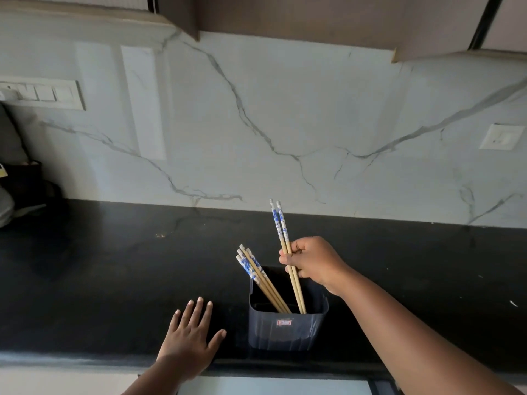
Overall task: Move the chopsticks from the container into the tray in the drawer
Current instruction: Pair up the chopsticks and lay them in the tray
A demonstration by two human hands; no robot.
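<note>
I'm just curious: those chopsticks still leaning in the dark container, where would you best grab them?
Probably pinch the leaning chopsticks on the bare shafts just above the container rim, coming from above and the left: they tilt left, patterned tops clustered clear of the rim.

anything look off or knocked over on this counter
Nothing stands out. The dark container stands upright on the black counter, the remaining chopsticks lean inside it, the right hand grips a pair, and the left hand rests flat.
</note>
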